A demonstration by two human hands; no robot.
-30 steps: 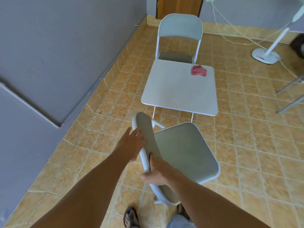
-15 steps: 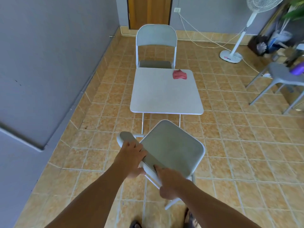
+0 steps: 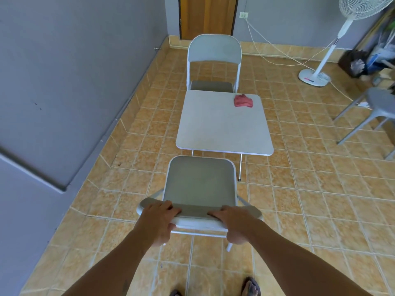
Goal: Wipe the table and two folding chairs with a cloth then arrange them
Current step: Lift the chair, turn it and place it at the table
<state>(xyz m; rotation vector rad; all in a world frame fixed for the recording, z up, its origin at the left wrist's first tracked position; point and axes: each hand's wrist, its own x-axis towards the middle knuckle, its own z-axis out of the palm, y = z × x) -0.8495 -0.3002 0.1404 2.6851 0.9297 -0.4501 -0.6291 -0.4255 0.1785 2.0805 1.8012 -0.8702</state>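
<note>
At the near grey metal folding chair (image 3: 199, 186), left hand (image 3: 159, 218) and right hand (image 3: 233, 221) are clasping its backrest; keep it square to the white square surface (image 3: 222, 127).

Grey walls (image 3: 64, 82), tan tiled floor (image 3: 320, 199)

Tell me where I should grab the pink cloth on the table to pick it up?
Pinch the raised, bunched top of the pink cloth with your fingers, coming straight down from above. It lies crumpled near the table's far right corner, so the folds stick up and nothing stands around it.
</note>
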